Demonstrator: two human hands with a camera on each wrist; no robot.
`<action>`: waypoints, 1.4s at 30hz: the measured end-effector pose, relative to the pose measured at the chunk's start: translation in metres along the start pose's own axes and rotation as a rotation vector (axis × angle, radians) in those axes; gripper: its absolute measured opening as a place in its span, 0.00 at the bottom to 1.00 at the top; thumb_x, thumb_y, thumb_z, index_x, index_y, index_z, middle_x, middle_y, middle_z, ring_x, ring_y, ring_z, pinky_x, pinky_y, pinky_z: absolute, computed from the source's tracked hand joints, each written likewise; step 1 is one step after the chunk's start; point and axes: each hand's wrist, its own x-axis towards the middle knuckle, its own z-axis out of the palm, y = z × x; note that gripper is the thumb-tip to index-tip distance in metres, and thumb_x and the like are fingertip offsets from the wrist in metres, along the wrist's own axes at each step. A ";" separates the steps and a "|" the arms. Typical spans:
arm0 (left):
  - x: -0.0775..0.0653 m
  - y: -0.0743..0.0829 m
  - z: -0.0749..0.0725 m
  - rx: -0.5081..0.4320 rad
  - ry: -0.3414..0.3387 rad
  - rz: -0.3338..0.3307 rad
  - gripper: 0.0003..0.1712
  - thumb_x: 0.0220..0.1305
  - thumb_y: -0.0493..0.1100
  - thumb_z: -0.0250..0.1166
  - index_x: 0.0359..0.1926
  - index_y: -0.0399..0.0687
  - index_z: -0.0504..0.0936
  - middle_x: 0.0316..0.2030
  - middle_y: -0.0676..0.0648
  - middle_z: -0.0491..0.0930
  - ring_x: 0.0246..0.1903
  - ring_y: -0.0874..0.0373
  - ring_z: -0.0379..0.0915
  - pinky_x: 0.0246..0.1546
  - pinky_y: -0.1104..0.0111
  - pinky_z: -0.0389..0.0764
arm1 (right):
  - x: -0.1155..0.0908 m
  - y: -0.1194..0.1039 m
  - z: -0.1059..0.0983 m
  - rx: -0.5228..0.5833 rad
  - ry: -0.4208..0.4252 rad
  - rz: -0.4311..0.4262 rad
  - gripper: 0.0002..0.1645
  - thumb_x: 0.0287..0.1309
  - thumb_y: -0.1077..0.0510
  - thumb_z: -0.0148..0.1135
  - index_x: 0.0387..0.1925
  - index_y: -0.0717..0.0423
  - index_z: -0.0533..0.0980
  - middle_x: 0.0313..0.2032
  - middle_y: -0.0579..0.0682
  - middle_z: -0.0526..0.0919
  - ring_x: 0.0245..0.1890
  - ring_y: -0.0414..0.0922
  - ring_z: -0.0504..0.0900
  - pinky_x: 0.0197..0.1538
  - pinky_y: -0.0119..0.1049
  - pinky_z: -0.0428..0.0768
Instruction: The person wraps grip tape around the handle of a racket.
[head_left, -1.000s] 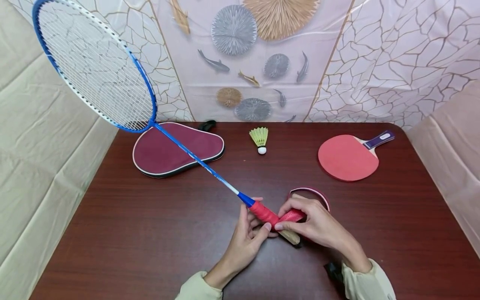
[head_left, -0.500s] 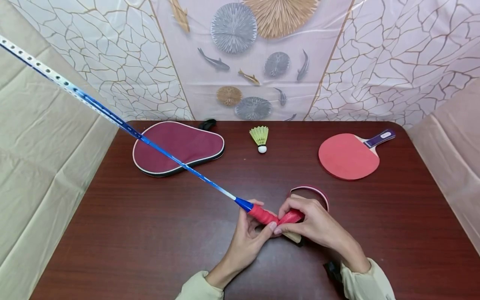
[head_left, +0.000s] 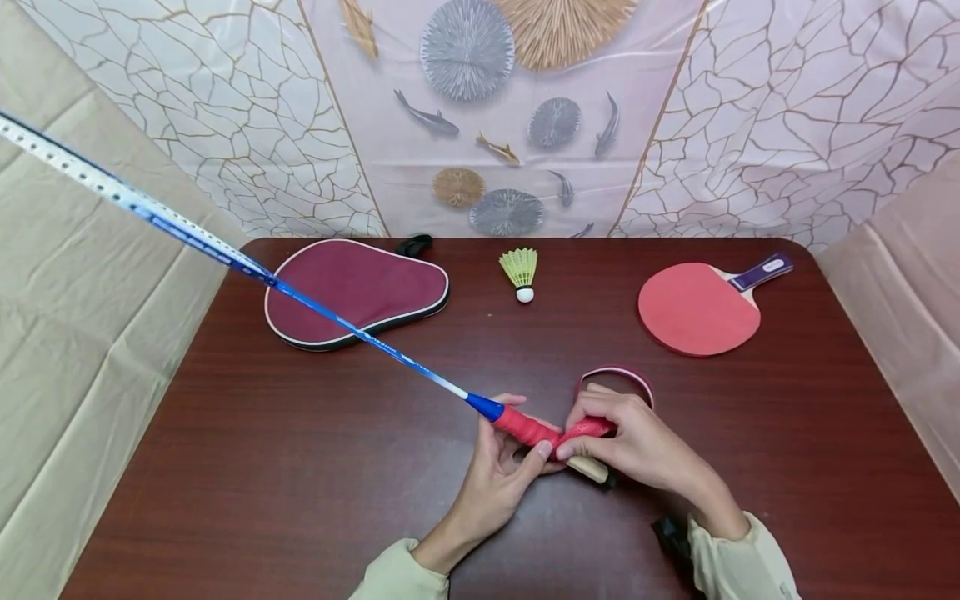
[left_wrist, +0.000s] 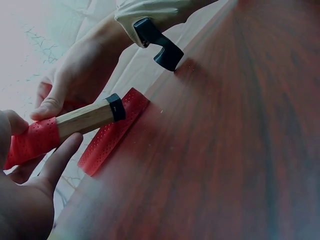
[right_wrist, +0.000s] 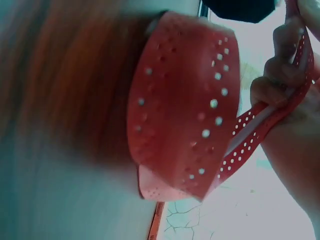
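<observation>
A blue and white badminton racket slants up to the left, its head edge-on and partly out of the head view. My left hand grips its handle, where red perforated grip tape is wound round the upper part. Below the winding, bare wood shows, ending in a black butt cap. My right hand pinches the tape close to the last turn. From there the loose tape runs in a curl beside the right hand, large in the right wrist view.
On the brown table, a maroon paddle case lies at the back left. A yellow shuttlecock stands at the back middle, and a red table tennis paddle lies at the back right. Patterned cloth hangs behind.
The racket has turned about its length: its strings faced the view a second ago, and now the head is edge-on and lower left. The right hand has shifted slightly right, still pinching the tape.
</observation>
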 end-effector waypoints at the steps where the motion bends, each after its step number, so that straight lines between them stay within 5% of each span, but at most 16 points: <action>1: 0.000 0.000 0.000 -0.018 -0.004 0.007 0.34 0.69 0.24 0.53 0.68 0.44 0.49 0.53 0.21 0.67 0.49 0.43 0.76 0.42 0.40 0.78 | 0.000 0.000 0.000 0.018 0.001 -0.022 0.13 0.49 0.53 0.77 0.32 0.37 0.79 0.27 0.34 0.75 0.29 0.35 0.71 0.29 0.24 0.70; 6: 0.001 -0.001 0.000 -0.028 -0.009 0.034 0.36 0.69 0.22 0.51 0.70 0.44 0.47 0.52 0.19 0.66 0.50 0.42 0.75 0.41 0.37 0.77 | -0.002 0.001 -0.003 0.074 -0.010 -0.061 0.12 0.54 0.62 0.72 0.36 0.41 0.81 0.29 0.36 0.77 0.31 0.37 0.73 0.33 0.26 0.72; 15: 0.002 0.002 -0.001 -0.051 -0.021 0.034 0.37 0.69 0.22 0.51 0.71 0.43 0.45 0.53 0.19 0.65 0.51 0.35 0.72 0.41 0.34 0.74 | -0.003 -0.003 -0.005 0.053 -0.045 0.099 0.06 0.58 0.54 0.70 0.37 0.40 0.81 0.31 0.36 0.80 0.33 0.38 0.76 0.34 0.29 0.76; 28: 0.003 0.003 -0.006 0.103 0.013 0.055 0.48 0.58 0.23 0.65 0.71 0.42 0.47 0.51 0.21 0.66 0.50 0.37 0.72 0.42 0.64 0.83 | 0.002 -0.004 0.000 0.058 -0.040 0.032 0.08 0.56 0.52 0.72 0.37 0.38 0.82 0.29 0.34 0.80 0.29 0.37 0.75 0.31 0.27 0.74; 37: 0.003 0.004 -0.009 0.136 0.010 0.060 0.50 0.54 0.20 0.67 0.72 0.46 0.54 0.48 0.22 0.71 0.50 0.35 0.73 0.46 0.58 0.82 | 0.002 -0.003 0.002 0.067 -0.028 0.013 0.11 0.51 0.53 0.76 0.36 0.39 0.82 0.30 0.34 0.80 0.30 0.36 0.74 0.32 0.27 0.74; 42: 0.003 0.005 -0.009 0.157 0.006 0.053 0.52 0.52 0.19 0.67 0.73 0.47 0.54 0.48 0.30 0.77 0.49 0.36 0.75 0.48 0.58 0.81 | 0.005 -0.023 -0.003 0.087 -0.016 0.063 0.14 0.46 0.61 0.78 0.35 0.47 0.81 0.29 0.40 0.81 0.28 0.42 0.75 0.29 0.32 0.76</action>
